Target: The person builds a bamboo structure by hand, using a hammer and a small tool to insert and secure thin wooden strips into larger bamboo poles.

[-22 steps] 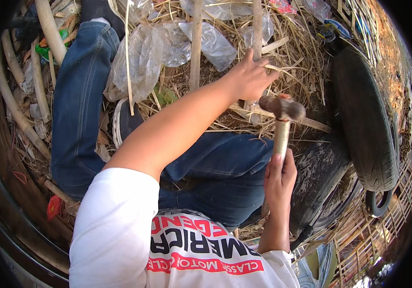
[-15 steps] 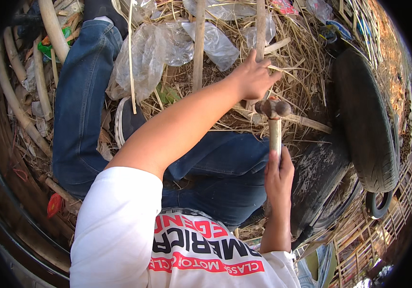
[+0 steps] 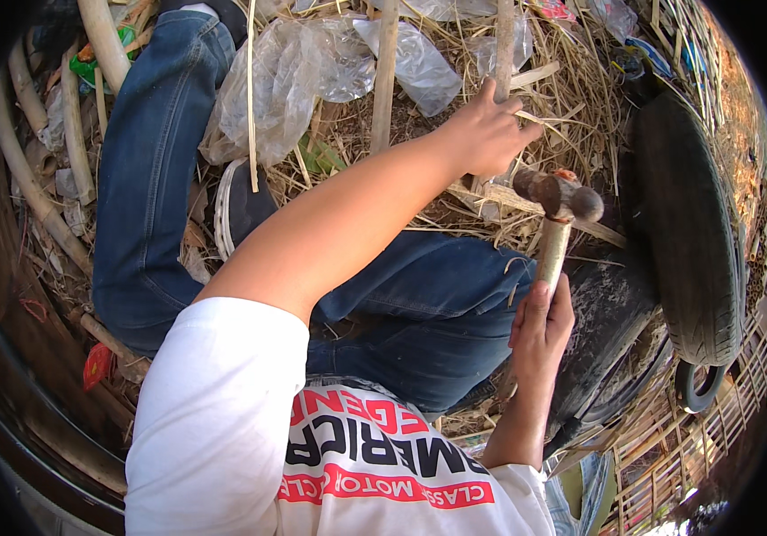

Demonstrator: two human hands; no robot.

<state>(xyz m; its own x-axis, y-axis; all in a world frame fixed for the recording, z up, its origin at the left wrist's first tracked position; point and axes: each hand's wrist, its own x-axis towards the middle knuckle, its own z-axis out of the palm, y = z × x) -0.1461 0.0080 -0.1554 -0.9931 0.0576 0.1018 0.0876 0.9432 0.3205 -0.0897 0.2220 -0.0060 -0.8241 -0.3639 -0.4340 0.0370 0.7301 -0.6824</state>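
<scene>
In my right hand (image 3: 544, 322), fingers wrapped around the pale handle, is a ball-peen hammer (image 3: 555, 250). Its rusty brown head is raised up and to the right of my left hand (image 3: 495, 134). That hand is closed around the lower part of an upright wooden pole (image 3: 504, 45); its bottom end is mostly hidden behind the fingers. A thin strip of split stalk lies by my left fingertips. To the left stands a second wooden pole (image 3: 385, 80), apart from both hands. Below my left hand, a flat piece of wood lies across the straw.
Old tyres (image 3: 687, 232) stand close on the right, beside a woven bamboo lattice (image 3: 669, 456). Crumpled clear plastic (image 3: 267, 89) lies among dry straw ahead. Curved wooden poles (image 3: 35, 188) lean at the left. My bent legs in jeans (image 3: 164, 161) frame the work area.
The hammer has moved right and its head now tilts further to the right. My left hand keeps its hold on the pole; the whole view has shifted slightly.
</scene>
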